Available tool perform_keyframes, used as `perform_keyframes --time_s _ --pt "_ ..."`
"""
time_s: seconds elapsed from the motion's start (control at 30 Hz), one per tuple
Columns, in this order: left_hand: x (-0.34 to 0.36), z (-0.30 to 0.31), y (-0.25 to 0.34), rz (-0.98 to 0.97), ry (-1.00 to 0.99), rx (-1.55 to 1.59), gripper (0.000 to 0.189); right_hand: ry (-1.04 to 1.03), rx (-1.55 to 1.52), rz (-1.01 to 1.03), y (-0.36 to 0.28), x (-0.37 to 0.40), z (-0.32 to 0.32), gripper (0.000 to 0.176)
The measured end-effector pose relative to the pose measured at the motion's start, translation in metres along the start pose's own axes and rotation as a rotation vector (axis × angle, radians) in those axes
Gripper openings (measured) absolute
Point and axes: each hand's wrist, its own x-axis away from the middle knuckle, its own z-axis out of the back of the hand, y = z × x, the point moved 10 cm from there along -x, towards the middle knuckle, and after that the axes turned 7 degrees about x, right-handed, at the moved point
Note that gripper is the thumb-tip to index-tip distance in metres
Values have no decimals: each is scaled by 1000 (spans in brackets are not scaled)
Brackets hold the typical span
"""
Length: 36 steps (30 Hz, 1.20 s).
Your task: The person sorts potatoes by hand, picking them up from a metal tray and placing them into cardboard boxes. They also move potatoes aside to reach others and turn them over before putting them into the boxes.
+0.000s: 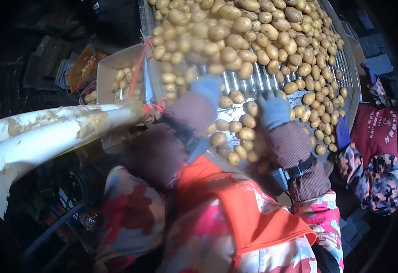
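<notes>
Both of my hands wear blue-grey gloves and reach over a metal roller table heaped with potatoes [271,32]. My left hand [208,88] is blurred by motion at the table's left part, near several potatoes; its fingers cannot be made out. To the right, my right hand [274,109] has its fingers spread over the bare rollers [249,81], with loose potatoes on both sides. Nothing shows in its grip. Between and below my hands, several potatoes [246,133] lie on the smooth metal surface.
A cardboard box [112,73] holding potatoes stands left of the table, with an orange crate [78,73] beyond. A white tube-like bag [62,129] is tied with red string at the table's left edge. A co-worker in a red apron [375,132] is at the right.
</notes>
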Motion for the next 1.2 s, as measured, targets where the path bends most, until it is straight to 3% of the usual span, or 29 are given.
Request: perform_keyframes --time_s 0.07,0.1,0.2,0.27,0.33,0.37,0.4,0.5,0.6,0.7,0.8,0.87,0.9,0.93,0.97,1.0,1.07,1.1,1.17,1.2 --pt "2 -3 2 -54 25 -12 28 -21 93 31 5 20 -14 37" --pt "6 5 8 -114 59 -54 30 56 -127 -36 19 33 -25 33" --pt "33 17 16 -255 176 -22 37 -39 -350 -112 42 48 -52 31" --pt "53 34 6 -126 177 353 42 54 -499 -65 52 49 -52 31" --pt "98 50 3 257 59 1006 46 173 -698 -53 64 56 -49 32" --pt "125 47 2 268 -11 1169 48 167 -1012 -163 80 60 -97 34" --pt "154 45 -8 290 -87 1335 51 13 -1500 -466 83 78 -94 35" --pt "229 42 -59 421 -89 1727 49 108 -1904 -643 100 102 -90 34" --pt "278 27 -125 589 121 1935 47 0 -2329 -1067 48 125 -27 40" --pt "300 11 -160 669 291 1949 46 -139 -2281 -930 10 135 -9 36" --pt "274 5 -113 588 173 1792 44 -327 -2580 -713 -34 132 22 37" --pt "245 3 -45 411 25 1572 43 -263 -2489 -379 -66 131 35 39" --pt "233 0 -18 305 -20 1476 42 -20 -1950 -20 -67 123 42 40" --pt "226 -8 5 258 -58 1502 42 57 -1698 15 -66 117 46 41" --pt "220 -21 24 238 -106 1566 41 136 -1443 28 -64 110 50 43" --pt "215 -40 29 288 -149 1735 41 105 -1518 -211 -52 99 47 43" --pt "208 -77 38 425 -219 2069 41 143 -1090 -440 0 78 54 44" --pt "212 -93 29 472 -285 2032 39 54 -1063 -474 7 66 31 45" --pt "211 -87 25 349 -294 1743 41 -112 -1027 -518 5 45 -19 47" --pt "206 -68 29 190 -246 1494 45 -116 -1177 -523 6 46 -10 47"
